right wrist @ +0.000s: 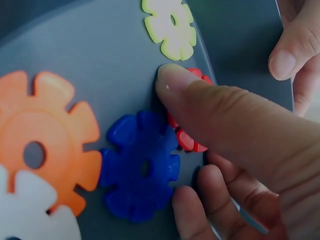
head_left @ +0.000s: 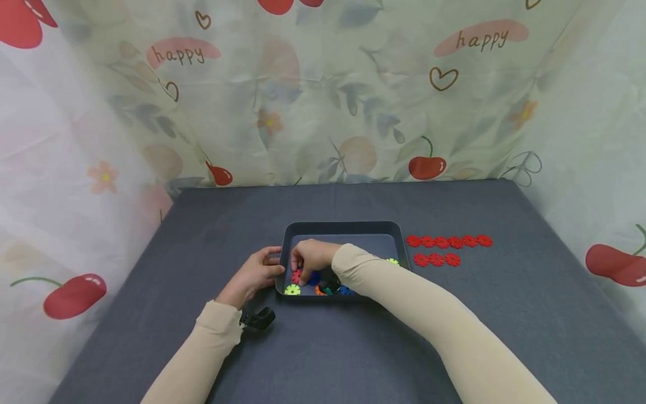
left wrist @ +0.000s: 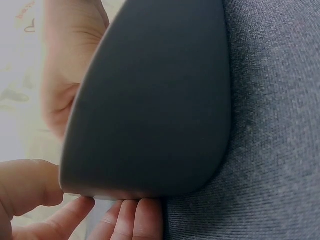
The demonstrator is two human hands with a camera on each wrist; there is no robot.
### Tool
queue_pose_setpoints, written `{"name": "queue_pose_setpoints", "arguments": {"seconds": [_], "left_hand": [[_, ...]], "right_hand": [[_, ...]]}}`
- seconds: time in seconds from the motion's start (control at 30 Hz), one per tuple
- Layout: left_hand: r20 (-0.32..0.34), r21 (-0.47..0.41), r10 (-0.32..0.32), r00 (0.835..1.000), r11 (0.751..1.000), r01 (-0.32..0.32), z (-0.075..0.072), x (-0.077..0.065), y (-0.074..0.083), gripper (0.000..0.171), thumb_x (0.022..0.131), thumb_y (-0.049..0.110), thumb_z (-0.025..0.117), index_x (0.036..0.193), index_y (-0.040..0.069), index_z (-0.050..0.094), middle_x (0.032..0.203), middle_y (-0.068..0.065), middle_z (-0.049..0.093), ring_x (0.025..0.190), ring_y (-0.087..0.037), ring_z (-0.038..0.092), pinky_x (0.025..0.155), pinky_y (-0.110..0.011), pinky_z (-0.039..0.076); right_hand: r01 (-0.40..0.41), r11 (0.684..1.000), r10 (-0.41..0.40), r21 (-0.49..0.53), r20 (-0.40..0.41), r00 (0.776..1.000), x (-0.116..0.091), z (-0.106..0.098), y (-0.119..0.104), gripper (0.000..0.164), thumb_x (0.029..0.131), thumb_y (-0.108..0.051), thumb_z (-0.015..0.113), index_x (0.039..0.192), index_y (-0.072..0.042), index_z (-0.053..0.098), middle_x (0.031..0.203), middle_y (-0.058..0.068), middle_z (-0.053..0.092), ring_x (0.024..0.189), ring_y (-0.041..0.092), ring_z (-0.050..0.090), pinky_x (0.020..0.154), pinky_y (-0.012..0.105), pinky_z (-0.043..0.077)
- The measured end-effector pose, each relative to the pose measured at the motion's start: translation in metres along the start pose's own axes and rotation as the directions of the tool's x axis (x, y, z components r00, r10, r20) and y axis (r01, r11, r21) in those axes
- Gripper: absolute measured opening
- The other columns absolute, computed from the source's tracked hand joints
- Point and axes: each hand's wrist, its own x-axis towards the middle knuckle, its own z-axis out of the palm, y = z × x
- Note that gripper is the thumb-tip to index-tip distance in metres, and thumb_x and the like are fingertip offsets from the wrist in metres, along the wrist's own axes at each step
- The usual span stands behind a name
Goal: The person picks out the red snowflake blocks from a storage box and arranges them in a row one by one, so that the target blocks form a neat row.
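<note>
A dark grey tray on the table holds flower-shaped plastic discs. My left hand holds its left wall, fingertips on the outside and thumb at the rim; the left wrist view shows the fingers on the wall near the corner. Inside the tray, my right hand pinches a red disc, its thumb over it and the index fingertip hidden. Next to that lie a blue disc and a yellow-green disc. Further off are an orange disc and a white disc.
Right of the tray, several red discs form a back row, with a shorter row of red discs in front. A patterned curtain hangs behind the dark table. The right forearm covers part of the tray.
</note>
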Motion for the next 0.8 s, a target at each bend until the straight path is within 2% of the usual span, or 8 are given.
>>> {"name": "queue_pose_setpoints", "arguments": {"seconds": [0.13,0.43,0.63,0.8], "left_hand": [[-0.003,0.005,0.004,1.0,1.0,-0.004,0.0,-0.001,0.0,0.059,0.093,-0.001,0.056,0.148,0.005,0.034,0.142,-0.028,0.043,0.127,-0.039,0.049,0.103,-0.058,0.041],[-0.001,0.002,0.009,1.0,1.0,-0.009,-0.001,0.0,-0.001,0.06,0.092,-0.002,0.056,0.147,0.004,0.034,0.142,-0.029,0.043,0.127,-0.039,0.049,0.102,-0.057,0.042],[-0.006,0.034,0.02,1.0,0.999,-0.02,0.0,-0.003,0.002,0.059,0.092,0.001,0.059,0.146,0.004,0.036,0.141,-0.029,0.044,0.124,-0.037,0.052,0.1,-0.054,0.045],[-0.012,0.005,0.008,1.0,1.0,-0.008,0.001,-0.001,0.0,0.058,0.092,-0.002,0.056,0.146,0.004,0.036,0.14,-0.028,0.046,0.124,-0.038,0.052,0.101,-0.055,0.044]], "right_hand": [[0.027,0.999,-0.028,0.023,0.011,1.0,0.0,-0.001,-0.001,0.027,0.071,-0.011,0.086,0.088,-0.01,0.064,0.08,-0.002,0.06,0.073,0.009,0.054,0.066,0.019,0.046],[0.118,0.981,-0.125,0.152,0.04,0.991,0.004,-0.002,0.008,0.03,0.071,-0.002,0.084,0.091,-0.011,0.063,0.084,0.0,0.061,0.076,0.012,0.056,0.068,0.021,0.049],[0.103,0.961,-0.122,0.257,0.059,0.991,-0.001,-0.008,0.013,0.027,0.077,-0.002,0.08,0.099,-0.01,0.066,0.091,0.004,0.062,0.081,0.014,0.057,0.07,0.024,0.053],[0.102,0.94,-0.126,0.326,0.055,0.99,-0.01,-0.02,0.016,0.03,0.08,-0.002,0.077,0.108,-0.007,0.068,0.095,0.008,0.061,0.079,0.017,0.061,0.074,0.028,0.058]]}}
